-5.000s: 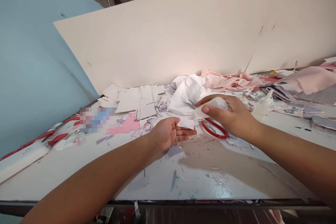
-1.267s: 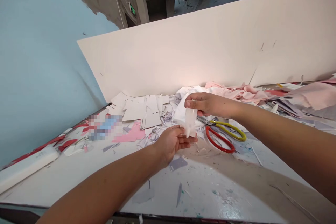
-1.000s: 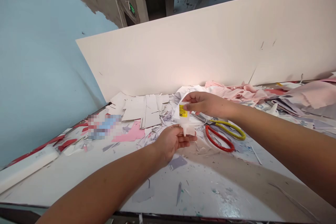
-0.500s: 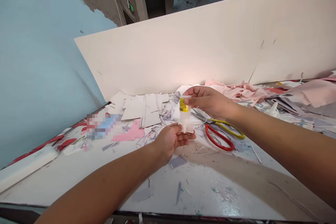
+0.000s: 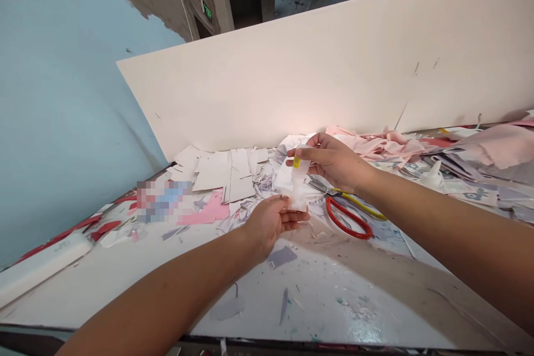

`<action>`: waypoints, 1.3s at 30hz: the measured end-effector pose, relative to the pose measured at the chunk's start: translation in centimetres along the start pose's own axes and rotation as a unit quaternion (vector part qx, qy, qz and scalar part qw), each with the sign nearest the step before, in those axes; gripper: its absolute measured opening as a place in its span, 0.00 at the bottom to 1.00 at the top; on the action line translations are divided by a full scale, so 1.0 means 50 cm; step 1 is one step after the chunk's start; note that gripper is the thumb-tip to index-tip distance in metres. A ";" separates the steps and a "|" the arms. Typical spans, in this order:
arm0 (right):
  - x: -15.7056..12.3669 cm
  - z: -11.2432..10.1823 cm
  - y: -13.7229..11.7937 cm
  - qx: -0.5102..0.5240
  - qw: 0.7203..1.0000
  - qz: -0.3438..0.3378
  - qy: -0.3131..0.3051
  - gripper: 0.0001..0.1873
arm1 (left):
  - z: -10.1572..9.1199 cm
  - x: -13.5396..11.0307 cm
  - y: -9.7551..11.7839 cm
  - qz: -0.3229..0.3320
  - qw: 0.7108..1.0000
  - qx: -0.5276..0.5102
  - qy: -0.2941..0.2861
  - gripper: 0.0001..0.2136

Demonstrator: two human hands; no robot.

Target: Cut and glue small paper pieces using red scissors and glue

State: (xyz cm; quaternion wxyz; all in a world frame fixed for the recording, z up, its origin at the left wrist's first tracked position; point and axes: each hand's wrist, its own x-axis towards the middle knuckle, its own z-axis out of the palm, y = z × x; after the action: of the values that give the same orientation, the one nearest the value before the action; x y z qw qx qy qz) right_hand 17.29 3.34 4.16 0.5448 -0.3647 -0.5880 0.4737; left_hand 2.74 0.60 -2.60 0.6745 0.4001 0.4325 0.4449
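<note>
Board [image 5: 292, 78] behind table [image 5: 325, 300], wall [image 5: 62, 94] left. Card [image 5: 211, 172] on table, back left; strips [image 5: 263, 181] right of it. Cloth [image 5: 371, 143] back right, near foot of board. Second bottle [image 5: 433, 179] right, before cloth. Scissors [image 5: 332, 192] right of left hand [image 5: 270, 222], partly behind right arm [image 5: 434, 214]. Bottle [image 5: 302, 166] in right hand [image 5: 329, 160], above paper [image 5: 297, 203] in left.

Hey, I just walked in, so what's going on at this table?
A person is working with both hands. The right hand holds a small translucent bottle, nozzle end down, over a small white piece held in the left hand. Whether the nozzle touches the piece, I can't tell. Scissors lie beside the hands on the table, with pale card pieces and pink cloth farther back.
</note>
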 end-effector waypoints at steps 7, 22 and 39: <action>-0.003 0.009 0.003 0.016 0.998 0.012 -0.055 0.09 | -0.001 0.000 -0.002 0.005 1.000 -0.001 -0.014 0.03; -0.012 0.004 -0.026 0.019 0.992 0.079 -0.093 0.08 | -0.007 0.004 -0.003 0.013 1.000 -0.002 -0.023 0.03; -0.007 -0.006 -0.015 0.008 0.995 -0.012 -0.099 0.09 | -0.006 -0.002 0.001 0.014 0.999 0.006 -0.044 0.03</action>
State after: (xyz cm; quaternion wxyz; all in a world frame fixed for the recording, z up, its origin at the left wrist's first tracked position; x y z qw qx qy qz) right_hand 17.71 2.86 4.74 0.4925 -0.3044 -0.6400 0.5052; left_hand 2.44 0.56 -2.64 0.6843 0.4293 0.3996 0.4333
